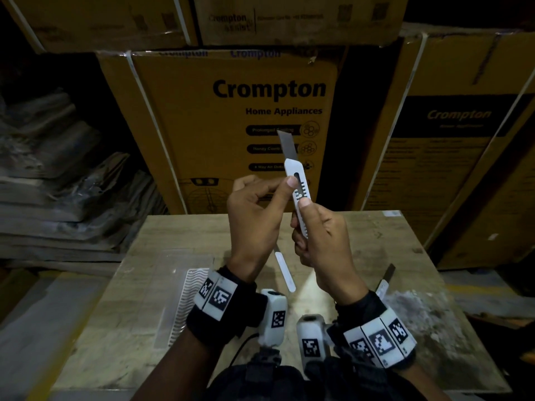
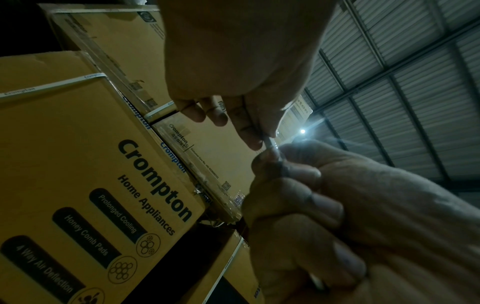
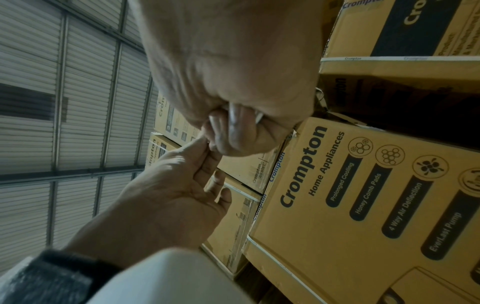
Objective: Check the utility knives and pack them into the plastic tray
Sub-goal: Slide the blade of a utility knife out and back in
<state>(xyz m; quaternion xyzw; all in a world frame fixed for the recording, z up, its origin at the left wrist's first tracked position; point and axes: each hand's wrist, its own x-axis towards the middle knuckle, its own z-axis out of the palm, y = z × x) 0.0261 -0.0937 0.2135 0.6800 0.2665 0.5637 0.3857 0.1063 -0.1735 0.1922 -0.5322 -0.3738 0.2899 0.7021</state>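
A white utility knife (image 1: pixel 294 169) stands upright in the air above the table, its grey blade (image 1: pixel 288 143) slid out at the top. My right hand (image 1: pixel 307 224) grips its lower handle, thumb on the slider. My left hand (image 1: pixel 285 183) pinches the upper body between thumb and forefinger. In the left wrist view the knife (image 2: pixel 271 147) shows as a thin edge between the left fingertips (image 2: pixel 255 142) and the right hand (image 2: pixel 311 205). A second white knife (image 1: pixel 285 273) lies on the table, and a third (image 1: pixel 386 280), blade out, to the right. The clear ridged plastic tray (image 1: pixel 185 308) lies at the left.
The wooden table (image 1: pixel 405 314) is backed by tall Crompton cardboard boxes (image 1: pixel 231 125), with more stacked at the right (image 1: pixel 463 154). A pile of flattened wrapped sheets (image 1: pixel 63 183) sits at the left. A worn pale patch marks the table's right side.
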